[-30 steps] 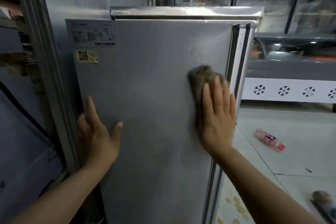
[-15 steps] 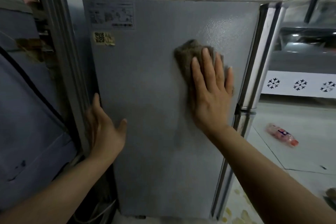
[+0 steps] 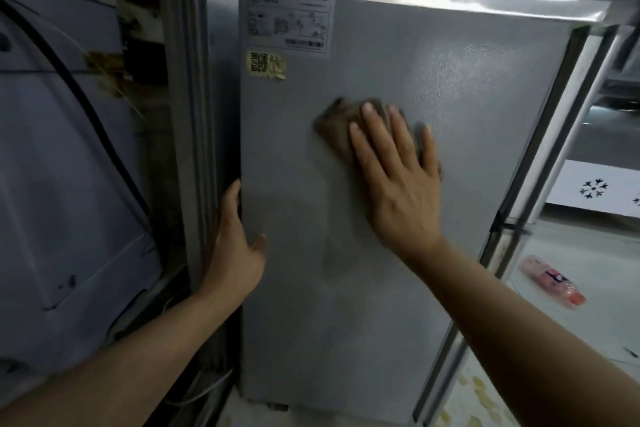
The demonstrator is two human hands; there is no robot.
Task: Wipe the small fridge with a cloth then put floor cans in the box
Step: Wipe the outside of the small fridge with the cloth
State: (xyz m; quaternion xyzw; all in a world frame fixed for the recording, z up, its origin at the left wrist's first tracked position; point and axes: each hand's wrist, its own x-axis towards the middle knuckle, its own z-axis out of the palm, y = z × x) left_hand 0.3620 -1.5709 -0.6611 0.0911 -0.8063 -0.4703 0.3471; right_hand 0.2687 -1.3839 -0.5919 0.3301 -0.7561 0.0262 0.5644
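My right hand (image 3: 398,180) presses a brown cloth (image 3: 341,125) flat against the grey side panel of the small fridge (image 3: 346,288). My fingers are straight and spread over the cloth; they do not curl round it. The cloth sits in the upper middle of the panel, below and to the right of the printed label (image 3: 287,22) and the yellow QR sticker (image 3: 267,65).

My left hand (image 3: 233,250) steadies the fridge at its rear vertical edge. The thumb lies on the panel face; the fingers reach behind the edge, where I cannot see how they lie.

Progress, as I judge it: the task is in its first stage, wiping. The cloth is on one side panel only. The panel shows no clear boundary between wiped and unwiped areas, so I cannot tell how much of it is finished. The top (image 3: 450,0) and the door side at the right are not under the cloth now.

The second stage is not begun. A pink drinks container (image 3: 550,279) lies on its side on the floor (image 3: 588,253) to the right of the fridge, well apart from both hands. It is blurred; I cannot tell whether it is a can or a bottle. No box is in view.
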